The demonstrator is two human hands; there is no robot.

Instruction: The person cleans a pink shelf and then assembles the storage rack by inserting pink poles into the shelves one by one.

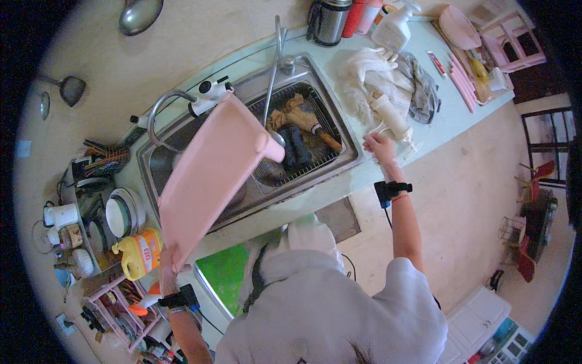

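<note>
My left hand (170, 259) grips the lower end of a pink plastic shelf panel (209, 173). The panel is tilted across the double sink (242, 203), with a short round socket at its right corner. It hides much of the left basin. My right hand (379, 145) is closed at the counter, beside a white roll-shaped thing (390, 115) with thin white cords. What its fingers pinch is too small to make out. White cloths (370, 79) and a grey cloth (424, 91) lie bunched just beyond that hand.
The right basin holds a wire rack with brown work gloves (297, 115) and dark items. Pink tubes (462, 82) and a pink frame (512, 42) lie at the far right. A spray bottle (395, 29) and thermos (329, 23) stand behind. A yellow jug (138, 252) stands left.
</note>
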